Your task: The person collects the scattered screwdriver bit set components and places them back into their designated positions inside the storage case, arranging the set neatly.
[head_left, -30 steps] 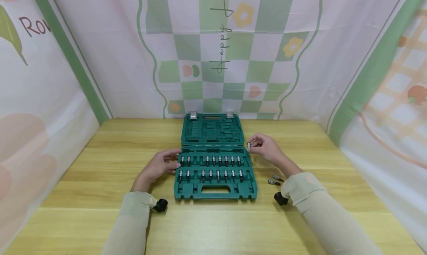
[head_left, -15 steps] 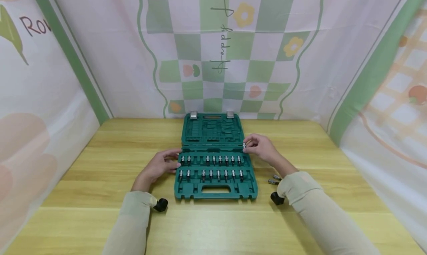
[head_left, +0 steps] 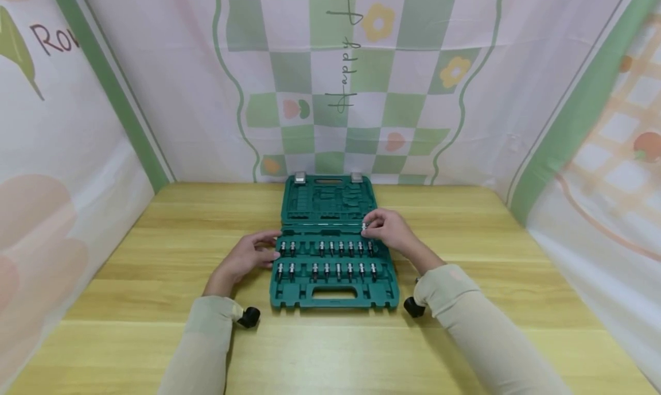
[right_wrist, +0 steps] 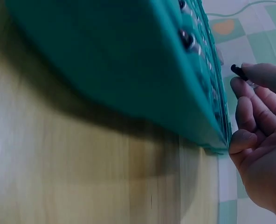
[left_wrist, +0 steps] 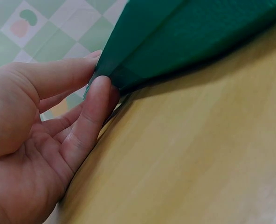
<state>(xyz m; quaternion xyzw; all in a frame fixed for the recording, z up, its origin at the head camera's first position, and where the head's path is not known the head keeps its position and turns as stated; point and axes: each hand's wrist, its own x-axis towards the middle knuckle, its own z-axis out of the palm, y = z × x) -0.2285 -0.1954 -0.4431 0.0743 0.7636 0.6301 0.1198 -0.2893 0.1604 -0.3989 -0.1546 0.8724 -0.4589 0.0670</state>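
A green tool case (head_left: 334,296) lies unfolded on the table, with two rows of bit sockets (head_left: 338,270) standing in its slots. At its left edge, my left hand (head_left: 247,256) holds the side near the hinge between thumb and fingers; the left wrist view shows the thumb (left_wrist: 98,95) against the green wall. My right hand (head_left: 389,231) is above the case's right part, near the hinge. Thumb and index finger pinch a single bit socket (head_left: 364,226), whose black tip (right_wrist: 238,71) points out in the right wrist view; its silver end is partly hidden by the fingers.
The case's raised lid (head_left: 330,200) with two metal latches stands at the back, before a patterned curtain (head_left: 330,96). Gaps show among the sockets in both rows. Wood tabletop (head_left: 155,326) surrounds the case. The right sleeve (head_left: 480,314) covers part of the table's right side.
My right hand has moved left with the bit socket, from beside the case to above it. Two loose bit sockets on the right are now mostly hidden by the sleeve. The left hand stays put.
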